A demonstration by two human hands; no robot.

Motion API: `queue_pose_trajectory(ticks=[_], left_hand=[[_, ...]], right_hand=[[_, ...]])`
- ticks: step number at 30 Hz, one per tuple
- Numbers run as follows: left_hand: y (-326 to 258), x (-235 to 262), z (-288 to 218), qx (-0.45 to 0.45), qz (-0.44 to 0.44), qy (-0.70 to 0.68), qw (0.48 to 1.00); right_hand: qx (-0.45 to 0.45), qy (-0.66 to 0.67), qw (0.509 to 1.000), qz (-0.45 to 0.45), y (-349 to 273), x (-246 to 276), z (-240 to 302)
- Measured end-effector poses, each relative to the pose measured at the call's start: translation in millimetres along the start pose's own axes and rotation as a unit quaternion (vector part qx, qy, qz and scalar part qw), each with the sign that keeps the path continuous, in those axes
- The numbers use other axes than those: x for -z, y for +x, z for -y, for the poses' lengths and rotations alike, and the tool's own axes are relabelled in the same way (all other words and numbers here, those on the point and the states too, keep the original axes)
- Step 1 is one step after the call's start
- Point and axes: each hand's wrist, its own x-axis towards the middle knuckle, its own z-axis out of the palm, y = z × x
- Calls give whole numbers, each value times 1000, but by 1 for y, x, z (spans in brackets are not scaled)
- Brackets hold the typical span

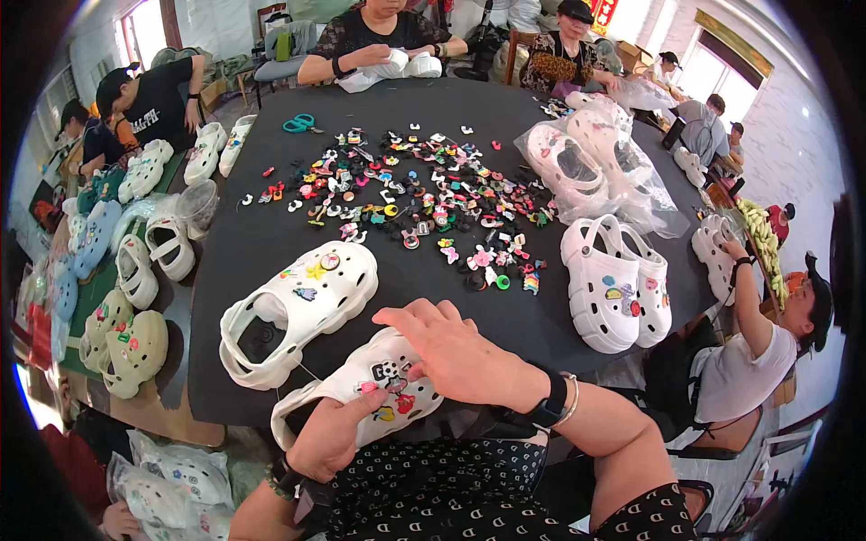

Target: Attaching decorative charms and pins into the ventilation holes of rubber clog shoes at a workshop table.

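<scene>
Charms are going onto the white clog point(361, 389) that lies at the near edge of the black table point(244, 252), partly over my lap. My left hand point(329, 440) grips its near side, thumb on top and fingers curled under, so it is clamped on the shoe. My right hand point(456, 353) lies over the toe end with fingers loosely bent; I cannot tell if it pinches a charm beneath them. Several charms already sit on the upper, so I judge this clog partly dressed. The next move, I think, calls for a firm push of a charm's stud through a free hole while the left hand braces the shoe from below. Its long axis runs from lower left to upper right, heel strap toward my left, toe under my right hand. A second clog point(298, 311) lies just beyond, on a like slant, and the loose charm pile point(415, 203) spreads across the table's middle
</scene>
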Motion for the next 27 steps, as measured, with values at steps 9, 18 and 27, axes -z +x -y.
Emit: queue_pose_trajectory(ticks=[9, 18, 27], left_hand=[[4, 5, 9, -15, 15, -5, 1000], [6, 10, 13, -36, 49, -30, 998], [1, 10, 18, -63, 62, -7, 996]], right_hand=[[7, -121, 991, 48, 12, -1, 15], [6, -36, 996, 78, 14, 1, 5], [-4, -49, 988, 147, 10, 9, 16]])
